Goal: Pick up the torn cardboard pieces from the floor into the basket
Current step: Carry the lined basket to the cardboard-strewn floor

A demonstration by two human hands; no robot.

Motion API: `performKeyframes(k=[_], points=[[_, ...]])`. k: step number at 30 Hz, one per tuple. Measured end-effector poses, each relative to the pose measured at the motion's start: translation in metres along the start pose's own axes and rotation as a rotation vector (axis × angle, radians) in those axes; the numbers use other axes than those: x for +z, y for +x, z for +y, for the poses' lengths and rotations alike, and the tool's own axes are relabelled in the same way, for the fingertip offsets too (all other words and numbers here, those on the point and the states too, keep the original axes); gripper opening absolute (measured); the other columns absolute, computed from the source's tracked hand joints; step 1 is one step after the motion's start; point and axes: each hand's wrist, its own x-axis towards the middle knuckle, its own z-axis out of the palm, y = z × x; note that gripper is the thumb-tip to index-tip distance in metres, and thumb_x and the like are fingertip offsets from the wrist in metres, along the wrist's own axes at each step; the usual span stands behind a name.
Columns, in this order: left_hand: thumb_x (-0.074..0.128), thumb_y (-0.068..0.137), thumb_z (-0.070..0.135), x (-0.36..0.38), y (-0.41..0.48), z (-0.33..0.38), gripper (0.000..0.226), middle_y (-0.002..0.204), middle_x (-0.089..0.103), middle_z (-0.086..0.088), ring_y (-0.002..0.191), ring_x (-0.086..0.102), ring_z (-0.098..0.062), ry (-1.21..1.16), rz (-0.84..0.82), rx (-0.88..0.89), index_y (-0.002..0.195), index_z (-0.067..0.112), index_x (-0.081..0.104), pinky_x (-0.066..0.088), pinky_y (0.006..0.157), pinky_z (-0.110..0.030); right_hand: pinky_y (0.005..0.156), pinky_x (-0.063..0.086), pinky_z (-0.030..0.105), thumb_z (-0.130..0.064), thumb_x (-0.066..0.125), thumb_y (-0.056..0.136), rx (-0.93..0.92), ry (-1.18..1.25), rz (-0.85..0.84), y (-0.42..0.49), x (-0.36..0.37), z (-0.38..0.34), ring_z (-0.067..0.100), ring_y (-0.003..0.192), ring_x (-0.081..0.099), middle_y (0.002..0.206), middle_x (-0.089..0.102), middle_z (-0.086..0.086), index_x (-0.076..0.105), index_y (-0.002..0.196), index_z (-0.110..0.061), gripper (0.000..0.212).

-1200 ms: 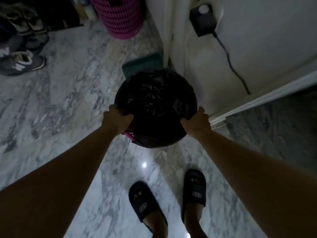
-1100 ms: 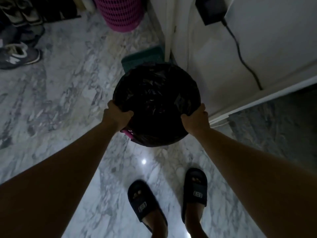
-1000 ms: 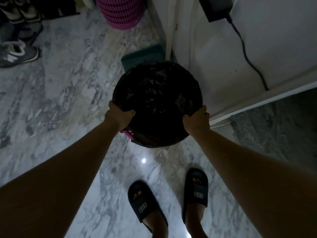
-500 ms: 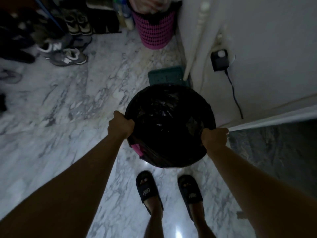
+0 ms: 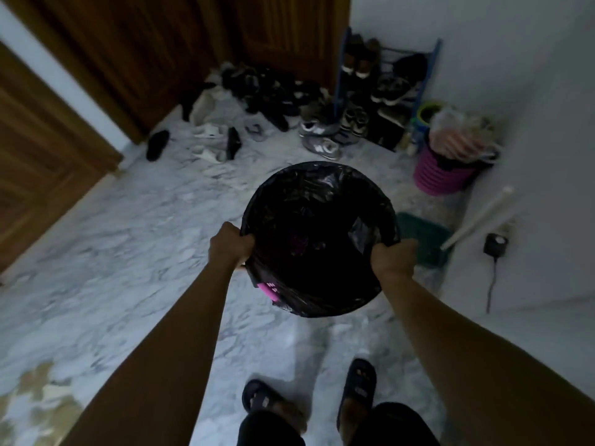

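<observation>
A round basket lined with a black plastic bag (image 5: 318, 194) hangs in the air in front of me, a strip of its pink wall showing low on the left. My left hand (image 5: 230, 244) grips its left rim and my right hand (image 5: 391, 255) grips its right rim. The inside of the bag is too dark to see into. Pale torn pieces (image 5: 209, 152) lie on the marble floor near the wooden door, too blurred to tell cardboard from footwear.
Many shoes (image 5: 318, 144) are scattered by a blue shoe rack (image 5: 386, 91) at the back. A full pink basket (image 5: 441, 175) stands by the right wall, with a green dustpan (image 5: 425, 239) beside it. A charger and cable (image 5: 494, 249) hang on the wall. My sandalled feet (image 5: 359, 386) are below.
The basket has come up off the floor in both hands. My view has tilted up and away from the wall, so the doorway, shoes and rack now show.
</observation>
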Motion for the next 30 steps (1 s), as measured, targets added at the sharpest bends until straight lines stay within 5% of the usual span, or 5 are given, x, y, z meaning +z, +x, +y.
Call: performKeyframes(k=[13,16,21,25,30], points=[[0.046,0.094,0.052,-0.281,-0.108,-0.248,0.057,0.072,0.072,-0.012,0.064,0.073,-0.023,-0.253,0.379,-0.297,0.082,0.001,0.067,0.062,0.052,-0.035,0.079,0.046,0.045,-0.032,0.047,0.104,-0.354,-0.378,-0.477,-0.232,0.246,-0.124,0.042,0.116,0.058,0.136,0.052,0.024,0.032,0.148,0.001,0.057],[0.046,0.097,0.042,-0.323,-0.121,-0.297,0.052,0.066,0.067,-0.009,0.056,0.066,-0.021,-0.226,0.449,-0.362,0.082,-0.003,0.067,0.054,0.041,-0.019,0.062,0.042,0.037,-0.032,0.046,0.103,-0.401,-0.46,-0.559,-0.277,0.301,-0.135,0.035,0.086,0.062,0.113,0.057,0.021,0.043,0.136,-0.006,0.042],[0.053,0.094,0.042,-0.371,-0.111,-0.367,0.047,0.074,0.069,-0.014,0.067,0.072,-0.027,-0.354,0.497,-0.5,0.09,-0.003,0.066,0.062,0.053,-0.041,0.041,0.025,0.025,-0.03,0.044,0.104,-0.527,-0.653,-0.64,-0.323,0.388,-0.158,0.019,0.049,0.038,0.07,0.044,0.007,0.04,0.105,-0.011,0.019],[0.054,0.095,0.036,-0.397,-0.078,-0.411,0.043,0.069,0.069,-0.013,0.069,0.073,-0.03,-0.416,0.51,-0.606,0.087,-0.005,0.067,0.063,0.063,-0.042,0.051,0.026,0.029,-0.021,0.047,0.1,-0.569,-0.695,-0.706,-0.337,0.466,-0.175,0.02,0.051,0.03,0.062,0.033,0.006,0.035,0.076,-0.012,0.028],[0.065,0.088,0.02,-0.431,-0.012,-0.459,0.032,0.087,0.073,-0.022,0.078,0.073,-0.032,-0.623,0.525,-0.705,0.095,-0.011,0.067,0.062,0.069,-0.047,0.07,0.055,0.041,-0.023,0.051,0.095,-0.491,-0.738,-0.862,-0.338,0.57,-0.216,0.029,0.08,0.053,0.092,0.053,0.019,0.05,0.088,-0.007,0.018]])
